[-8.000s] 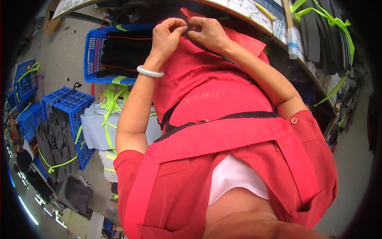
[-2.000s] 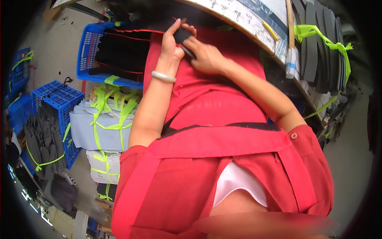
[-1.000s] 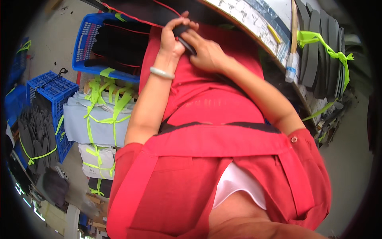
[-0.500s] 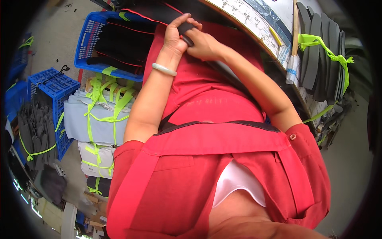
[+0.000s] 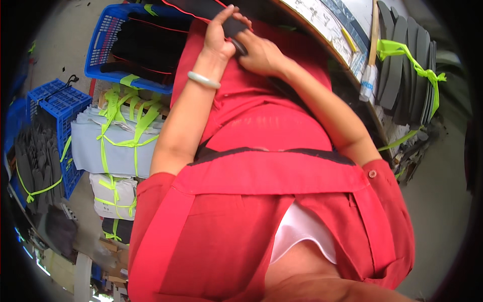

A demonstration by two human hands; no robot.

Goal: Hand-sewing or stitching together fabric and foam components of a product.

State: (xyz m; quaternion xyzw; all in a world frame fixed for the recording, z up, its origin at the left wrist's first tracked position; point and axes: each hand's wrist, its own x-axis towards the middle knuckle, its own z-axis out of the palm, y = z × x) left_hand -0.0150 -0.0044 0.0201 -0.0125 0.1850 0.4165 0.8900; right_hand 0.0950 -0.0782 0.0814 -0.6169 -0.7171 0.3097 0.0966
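Observation:
Near the top middle, my two hands meet in front of the red apron (image 5: pixel 266 121). My left hand (image 5: pixel 219 40), its palm turned up and a pale bangle on the wrist, has its fingers curled around a dark grey flat piece (image 5: pixel 233 27). Closed over the lower part of that same piece is my right hand (image 5: pixel 262 54), with its back toward me. A dark rounded end pokes out below the right fingers. The rest of the piece is hidden by my hands. Black fabric with red edging (image 5: pixel 198 7) lies just beyond them.
A blue crate (image 5: pixel 93 55) of black red-edged pieces stands left of my hands. Below it are a tied light-grey stack (image 5: pixel 121 151) and a white bundle (image 5: pixel 113 196). At right, a worktable (image 5: pixel 322 27) bears a yellow marker (image 5: pixel 348 39) and tied grey strips (image 5: pixel 408 65).
Both hands stay together on the dark grey piece, more of which shows between them. The crate and stacks have shifted slightly left and up in the view.

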